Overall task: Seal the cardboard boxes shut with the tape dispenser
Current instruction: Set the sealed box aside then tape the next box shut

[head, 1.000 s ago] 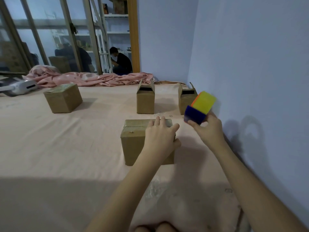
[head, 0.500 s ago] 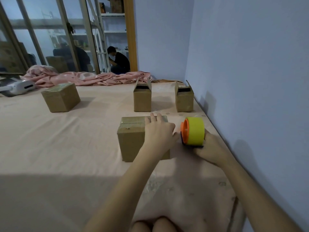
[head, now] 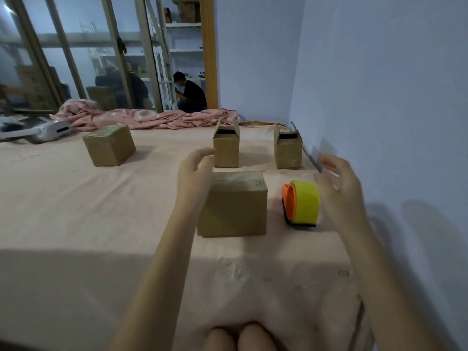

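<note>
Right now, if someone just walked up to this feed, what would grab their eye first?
The bright yellow and orange tape dispenser standing on the pink sheet near the wall, with the right hand open just beside it and not holding it. Next, the closed brown cardboard box left of the dispenser, the left hand raised at its far left corner. Behind stand two small cardboard boxes with flaps up.

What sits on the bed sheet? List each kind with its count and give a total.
Closed cardboard boxes: 2
Open cardboard boxes: 2
Tape dispenser: 1
Pink blanket: 1
White device, far left: 1
Total: 7
</note>
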Demonstrator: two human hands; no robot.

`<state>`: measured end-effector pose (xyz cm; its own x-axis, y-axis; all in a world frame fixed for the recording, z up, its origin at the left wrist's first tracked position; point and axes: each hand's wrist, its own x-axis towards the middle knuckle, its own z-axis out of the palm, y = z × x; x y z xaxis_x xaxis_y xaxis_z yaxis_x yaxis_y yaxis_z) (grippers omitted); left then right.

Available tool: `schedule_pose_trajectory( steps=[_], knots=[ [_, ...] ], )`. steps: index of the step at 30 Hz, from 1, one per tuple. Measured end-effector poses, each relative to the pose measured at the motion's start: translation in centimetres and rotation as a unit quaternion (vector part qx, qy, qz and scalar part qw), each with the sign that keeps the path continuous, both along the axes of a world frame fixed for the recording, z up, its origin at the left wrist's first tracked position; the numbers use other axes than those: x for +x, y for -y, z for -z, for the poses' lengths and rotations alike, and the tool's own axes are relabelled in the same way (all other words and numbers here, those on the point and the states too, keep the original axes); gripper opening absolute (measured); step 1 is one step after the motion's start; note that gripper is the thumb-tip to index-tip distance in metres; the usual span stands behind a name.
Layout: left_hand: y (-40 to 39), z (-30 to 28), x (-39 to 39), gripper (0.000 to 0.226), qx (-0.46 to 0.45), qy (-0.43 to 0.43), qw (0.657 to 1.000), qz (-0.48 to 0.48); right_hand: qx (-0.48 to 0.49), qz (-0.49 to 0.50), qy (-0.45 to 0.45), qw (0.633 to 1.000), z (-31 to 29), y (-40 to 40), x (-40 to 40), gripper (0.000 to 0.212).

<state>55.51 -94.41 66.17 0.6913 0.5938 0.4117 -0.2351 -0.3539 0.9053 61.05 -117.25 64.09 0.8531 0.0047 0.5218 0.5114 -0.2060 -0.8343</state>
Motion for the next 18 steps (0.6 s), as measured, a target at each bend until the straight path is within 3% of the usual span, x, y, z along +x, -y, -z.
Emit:
schedule_pose_trajectory(
  steps=[3, 6, 12, 18],
  knots=[
    [-2.3, 1.8, -0.7, 0.037, -0.062, -0.026, 0.997, -0.032, -0.052, -0.137, -0.071, 0.987, -0.4, -4.6, -1.4, 0.053],
    [-2.4, 3.8, -0.6, 0.046, -0.120, -0.085, 0.989, 0.013, -0.069, -0.184, -0.172, 0.965, 0.9, -8.0, -1.4, 0.060],
    [-1.4, 6.1, -0.5, 0.044, -0.160, -0.055, 0.985, 0.039, 0.034, -0.139, -0.201, 0.969, 3.0, -9.8, -1.4, 0.052],
    [-1.8, 6.2, -0.4, 0.045, -0.183, -0.055, 0.980, 0.059, -0.054, -0.095, -0.165, 0.980, 2.8, -9.9, -1.3, 0.050]
  ],
)
